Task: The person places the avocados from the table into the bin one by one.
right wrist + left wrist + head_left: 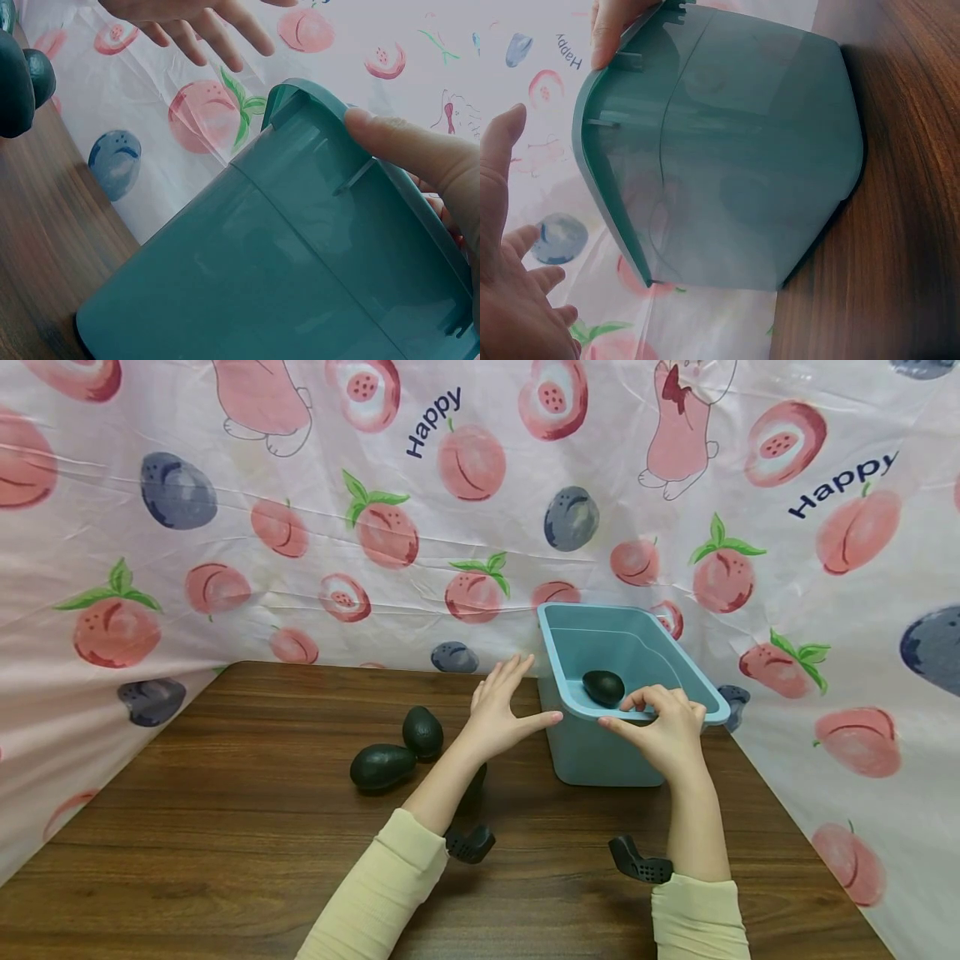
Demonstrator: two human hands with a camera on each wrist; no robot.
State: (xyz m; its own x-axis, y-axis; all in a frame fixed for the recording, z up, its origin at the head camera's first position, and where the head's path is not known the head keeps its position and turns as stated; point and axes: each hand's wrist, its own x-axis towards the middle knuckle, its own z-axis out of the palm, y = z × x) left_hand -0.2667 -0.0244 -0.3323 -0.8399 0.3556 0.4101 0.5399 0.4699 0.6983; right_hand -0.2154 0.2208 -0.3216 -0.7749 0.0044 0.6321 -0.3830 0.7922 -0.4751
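Note:
A light blue plastic bin stands upright on the table at the right, with one dark avocado inside near its front wall. My right hand pinches the bin's front rim, thumb outside and fingers curled over the inside; the right wrist view shows the thumb on the rim. Just left of the bin, my left hand is raised with spread, straight fingers and holds nothing. In the left wrist view it stands apart from the bin wall. Behind its forearm, another avocado is partly hidden.
Two more avocados, one lying and one behind it, sit left of my left arm on the brown wooden table. A fruit-printed cloth hangs behind the table and along its sides. Each wrist wears a black mount.

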